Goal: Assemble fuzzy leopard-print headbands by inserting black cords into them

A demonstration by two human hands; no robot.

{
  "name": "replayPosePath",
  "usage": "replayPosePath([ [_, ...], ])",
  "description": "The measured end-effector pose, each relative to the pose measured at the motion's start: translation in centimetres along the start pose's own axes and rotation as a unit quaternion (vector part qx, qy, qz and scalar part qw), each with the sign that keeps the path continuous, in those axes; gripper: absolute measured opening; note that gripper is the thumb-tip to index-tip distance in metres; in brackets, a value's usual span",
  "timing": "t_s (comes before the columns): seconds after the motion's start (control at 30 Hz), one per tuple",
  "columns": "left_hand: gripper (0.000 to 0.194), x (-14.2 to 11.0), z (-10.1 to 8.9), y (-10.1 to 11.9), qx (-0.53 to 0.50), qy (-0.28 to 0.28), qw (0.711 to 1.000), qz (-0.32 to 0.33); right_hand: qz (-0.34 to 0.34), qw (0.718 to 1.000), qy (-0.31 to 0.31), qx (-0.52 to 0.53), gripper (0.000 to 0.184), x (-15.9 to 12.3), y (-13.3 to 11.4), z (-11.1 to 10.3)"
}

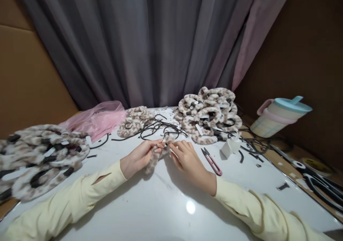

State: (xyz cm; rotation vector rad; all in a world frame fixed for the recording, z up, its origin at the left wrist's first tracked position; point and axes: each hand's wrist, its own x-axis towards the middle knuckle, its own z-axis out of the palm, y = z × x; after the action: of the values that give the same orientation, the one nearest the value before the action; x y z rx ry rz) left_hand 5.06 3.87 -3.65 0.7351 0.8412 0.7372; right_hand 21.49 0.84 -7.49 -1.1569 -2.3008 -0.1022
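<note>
Both hands meet over the middle of the white table (150,209). My left hand (139,155) is closed in a pinch on a spotted plush strip (152,161), which hangs below the fingers. My right hand (184,159) reaches in from the other side, its fingertips closed at the strip's upper end. A small pale bit shows between the fingertips, too small to name. Thread snips (211,161) with a pink handle lie to the right of my right hand. Black cords (158,126) lie tangled just beyond the hands.
Spotted plush rings are heaped at the left (50,155) and back right (214,112), with a smaller pile (135,119) behind. Also around are a pink plastic bag (99,118), a white box (230,146), a lidded cup (278,116) and large scissors (316,180). A curtain (150,48) closes the back.
</note>
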Motion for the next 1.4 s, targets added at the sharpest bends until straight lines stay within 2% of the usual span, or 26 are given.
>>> replayPosePath([
  [0.13,0.018,0.2,1.5,0.7,0.017,-0.007,1.0,0.016,0.062,0.992,0.008,0.111,0.017,0.4,0.5,0.2],
  [0.23,0.017,0.5,2.1,0.3,0.052,-0.026,0.997,0.044,0.146,0.951,0.009,0.271,0.014,0.8,0.9,0.3],
  [0.3,0.016,0.6,2.2,-0.2,0.101,-0.018,0.99,0.097,0.187,0.924,0.005,0.334,0.018,1.0,1.2,0.2],
  [0.37,0.014,0.6,2.1,-0.8,0.194,0.018,0.966,0.17,0.204,0.911,-0.003,0.359,0.023,1.1,1.4,-0.3],
  [0.43,0.02,0.5,1.9,-1.4,0.326,0.054,0.91,0.25,0.215,0.897,-0.016,0.385,0.025,1.1,1.4,-1.0],
  [0.57,0.023,0.6,0.9,-2.1,0.515,0.091,0.756,0.394,0.255,0.855,-0.043,0.449,0.023,1.2,1.3,-2.7],
  [0.7,0.016,1.2,0.0,-2.4,0.587,0.076,0.619,0.517,0.294,0.797,-0.076,0.522,0.022,1.2,1.4,-3.4],
  [0.8,0.016,1.5,-0.2,-2.2,0.614,0.044,0.526,0.587,0.276,0.78,-0.089,0.555,0.023,1.2,1.7,-3.3],
  [0.9,0.013,1.4,0.0,-1.9,0.642,0.029,0.445,0.623,0.252,0.792,-0.089,0.549,0.021,1.2,2.1,-3.3],
  [0.97,0.011,1.2,0.2,-1.6,0.662,0.028,0.419,0.621,0.242,0.808,-0.089,0.53,0.02,1.3,2.3,-3.4],
  [1.17,0.012,0.9,0.3,-1.4,0.696,0.024,0.415,0.585,0.182,0.845,-0.15,0.479,0.023,1.3,2.8,-3.9],
  [1.23,0.014,0.8,0.3,-1.6,0.708,0.017,0.415,0.572,0.169,0.888,-0.149,0.4,0.021,1.3,2.5,-4.1],
  [1.3,0.016,0.7,0.4,-1.8,0.721,0.01,0.414,0.556,0.137,0.933,-0.121,0.309,0.021,1.2,2.0,-4.3],
  [1.4,0.018,0.3,0.6,-2.1,0.744,-0.005,0.42,0.519,0.087,0.966,-0.086,0.229,0.023,1.0,1.5,-4.4],
])
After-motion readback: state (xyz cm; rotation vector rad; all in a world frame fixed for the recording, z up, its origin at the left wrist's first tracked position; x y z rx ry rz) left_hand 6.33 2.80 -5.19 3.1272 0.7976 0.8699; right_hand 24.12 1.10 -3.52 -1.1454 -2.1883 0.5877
